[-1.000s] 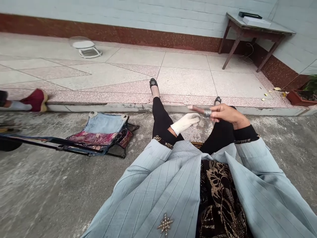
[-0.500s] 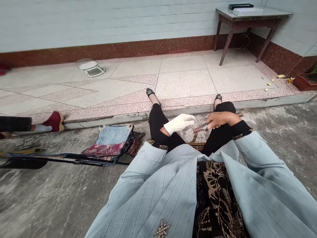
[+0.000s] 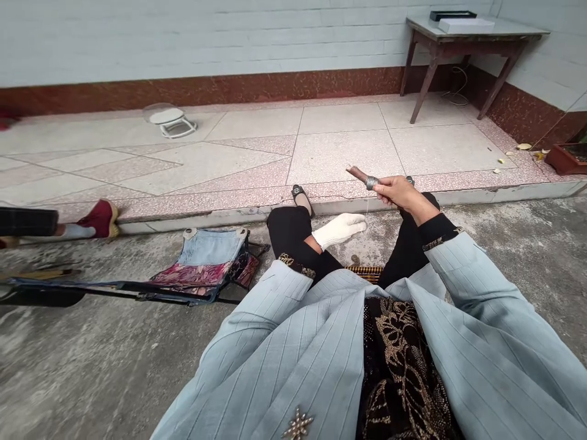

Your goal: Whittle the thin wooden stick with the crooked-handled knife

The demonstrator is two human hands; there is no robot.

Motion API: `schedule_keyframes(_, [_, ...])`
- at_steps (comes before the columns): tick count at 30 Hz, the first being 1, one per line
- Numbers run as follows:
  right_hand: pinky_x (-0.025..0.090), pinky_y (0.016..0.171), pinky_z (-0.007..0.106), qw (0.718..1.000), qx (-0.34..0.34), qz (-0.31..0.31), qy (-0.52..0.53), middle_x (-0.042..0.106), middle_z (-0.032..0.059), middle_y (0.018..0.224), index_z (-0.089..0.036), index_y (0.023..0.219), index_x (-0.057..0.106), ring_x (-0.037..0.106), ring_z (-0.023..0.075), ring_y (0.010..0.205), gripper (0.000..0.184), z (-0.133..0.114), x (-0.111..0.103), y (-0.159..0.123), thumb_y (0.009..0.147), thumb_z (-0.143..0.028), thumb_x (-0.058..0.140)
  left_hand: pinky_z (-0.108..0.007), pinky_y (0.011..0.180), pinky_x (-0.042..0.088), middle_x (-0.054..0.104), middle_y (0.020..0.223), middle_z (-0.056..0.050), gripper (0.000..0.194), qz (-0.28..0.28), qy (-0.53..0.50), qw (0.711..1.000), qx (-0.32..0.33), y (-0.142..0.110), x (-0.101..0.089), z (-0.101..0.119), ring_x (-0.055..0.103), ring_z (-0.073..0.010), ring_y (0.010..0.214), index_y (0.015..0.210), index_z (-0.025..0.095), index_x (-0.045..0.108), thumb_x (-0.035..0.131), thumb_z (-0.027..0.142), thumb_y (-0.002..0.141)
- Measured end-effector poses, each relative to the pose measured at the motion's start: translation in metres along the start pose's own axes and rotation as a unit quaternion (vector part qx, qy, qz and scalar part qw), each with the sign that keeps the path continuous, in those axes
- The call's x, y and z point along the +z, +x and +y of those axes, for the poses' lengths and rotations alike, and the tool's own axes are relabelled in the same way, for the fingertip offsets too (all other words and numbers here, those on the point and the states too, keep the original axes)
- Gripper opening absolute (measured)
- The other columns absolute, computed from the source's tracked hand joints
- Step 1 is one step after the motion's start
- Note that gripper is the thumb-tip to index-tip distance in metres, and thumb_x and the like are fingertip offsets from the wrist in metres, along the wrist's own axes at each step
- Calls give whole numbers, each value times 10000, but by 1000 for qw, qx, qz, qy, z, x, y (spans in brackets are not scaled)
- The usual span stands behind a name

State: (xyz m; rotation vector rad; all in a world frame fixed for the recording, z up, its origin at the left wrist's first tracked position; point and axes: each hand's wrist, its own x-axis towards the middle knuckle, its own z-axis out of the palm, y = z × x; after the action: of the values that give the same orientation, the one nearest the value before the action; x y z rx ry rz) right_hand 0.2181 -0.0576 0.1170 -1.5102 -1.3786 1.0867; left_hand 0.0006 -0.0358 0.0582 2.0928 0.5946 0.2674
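Note:
My right hand (image 3: 398, 192) is bare and wrapped around a brown stick (image 3: 356, 173), whose free end points up and to the left. Silvery wire (image 3: 372, 183) is wound in a tight coil round the stick beside my fingers. A thin strand drops from the coil to my left hand (image 3: 340, 230), which wears a white knitted glove. The gloved fingers are pressed together around the strand, below the stick and over the gap between my knees. Part of the stick is hidden inside my right hand.
A folding chair (image 3: 208, 260) with denim and floral fabric lies to my left, near another person's red shoe (image 3: 101, 219). The raised tiled step (image 3: 339, 153) runs ahead, with a small white stool (image 3: 172, 121) and a wooden table (image 3: 477, 38). A planter (image 3: 568, 160) stands far right.
My right hand has raised the stick forward, away from the gloved left hand, and tilted its free end upward. A strand of wire now spans the gap between the hands.

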Motion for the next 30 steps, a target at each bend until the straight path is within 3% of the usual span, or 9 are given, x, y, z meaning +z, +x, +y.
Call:
schedule_keyframes(3, [344, 521, 255, 968, 21, -16, -250, 597, 15, 604, -162, 771, 710, 498, 107, 525, 153, 2, 0, 10, 798, -310, 731, -229, 607, 358, 562, 710, 20, 319, -9, 47, 999, 13, 0, -10, 12, 467, -107, 627, 890, 159, 648, 473, 425, 913])
schedule_keyframes(5, [328, 542, 265, 916, 32, -117, -381, 580, 9, 558, -169, 683, 701, 503, 117, 538, 146, 1, -4, 9, 747, -283, 765, -229, 610, 354, 547, 682, 17, 303, -10, 63, 997, 35, 2, -20, 15, 460, -104, 623, 802, 148, 637, 495, 397, 897])
schedule_keyframes(9, [352, 543, 246, 868, 60, -400, -288, 587, -30, 565, -180, 782, 725, 475, 90, 504, 188, -9, -17, 0, 786, -367, 708, -218, 610, 369, 580, 709, 14, 294, -10, -3, 999, 41, 12, -38, 2, 474, -92, 614, 869, 140, 658, 556, 416, 863])
schedule_keyframes(11, [363, 540, 236, 877, 47, -436, -197, 592, -41, 591, -173, 847, 726, 470, 82, 509, 228, -17, -23, -2, 790, -392, 704, -216, 569, 359, 565, 681, 8, 339, 5, -77, 997, 30, 18, -43, -10, 449, -82, 571, 852, 128, 646, 567, 458, 851])
schedule_keyframes(13, [361, 535, 230, 914, 11, -389, -115, 588, -42, 607, -157, 860, 712, 460, 76, 517, 222, -25, -25, 2, 800, -372, 711, -208, 531, 342, 540, 649, 5, 386, 37, -142, 989, 13, 24, -46, -21, 438, -77, 546, 839, 122, 633, 569, 503, 851])
schedule_keyframes(16, [347, 518, 218, 971, -32, -236, 15, 589, -19, 641, -132, 812, 662, 458, 65, 530, 158, -31, -19, 16, 870, -280, 660, -194, 502, 328, 472, 581, 23, 421, 46, -196, 980, 2, 32, -55, -31, 411, -70, 512, 827, 128, 610, 553, 543, 873])
schedule_keyframes(22, [360, 494, 214, 995, 30, -29, 85, 558, 0, 631, -146, 799, 569, 441, 75, 518, 190, -22, 4, 68, 974, -204, 525, -203, 503, 306, 456, 572, 28, 408, -10, -163, 987, 14, 49, -74, -41, 372, -70, 496, 830, 129, 620, 537, 525, 880])
schedule_keyframes(27, [397, 579, 261, 970, 80, -44, -224, 643, 58, 741, -124, 1018, 661, 498, 116, 604, 205, 5, 8, 118, 949, -300, 583, -220, 613, 351, 585, 726, -2, 371, -14, 32, 999, 18, 66, -81, -58, 471, -100, 623, 857, 147, 663, 470, 461, 900])
schedule_keyframes(30, [362, 602, 294, 940, 104, -101, -308, 611, 58, 628, -114, 823, 719, 524, 153, 613, 165, 28, 7, 142, 793, -271, 759, -227, 652, 364, 601, 759, -5, 352, -35, 89, 995, -7, 76, -89, -77, 506, -122, 678, 828, 153, 655, 456, 437, 890])
